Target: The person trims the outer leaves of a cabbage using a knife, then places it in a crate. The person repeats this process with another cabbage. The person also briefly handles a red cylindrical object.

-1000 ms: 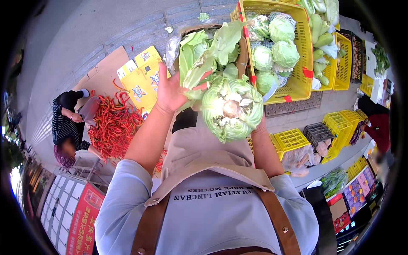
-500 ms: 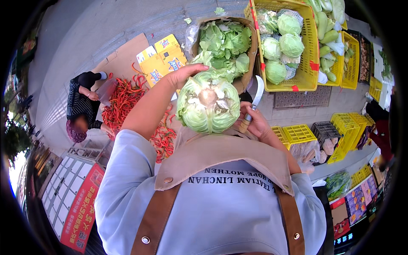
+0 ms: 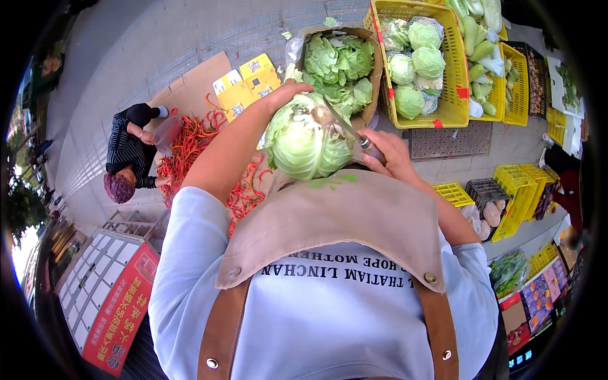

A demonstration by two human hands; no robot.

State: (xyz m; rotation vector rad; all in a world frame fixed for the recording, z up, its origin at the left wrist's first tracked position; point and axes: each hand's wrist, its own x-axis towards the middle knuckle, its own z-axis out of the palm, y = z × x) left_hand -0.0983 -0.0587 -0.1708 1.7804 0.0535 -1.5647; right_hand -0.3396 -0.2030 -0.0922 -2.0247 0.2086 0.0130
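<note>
Trimming the cabbage (image 3: 307,142) stem: left hand (image 3: 282,95) grips the head, right hand (image 3: 386,152) closed on the knife (image 3: 345,126); next cut needs care.

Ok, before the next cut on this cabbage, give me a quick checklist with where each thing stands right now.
1. Cabbage held steady: ok, the left hand has a grip on its far side.
2. Knife on the stem end: ok, the blade lies across the cut base.
3. Right hand firm on the handle: ok, closed round it.
4. Left fingers away from the blade edge: cannot tell, they are hidden behind the head.
5. Box of trimmed leaves within reach: ok, just beyond the cabbage.
6. Apron clean: not ok, green bits lie on its bib.
</note>
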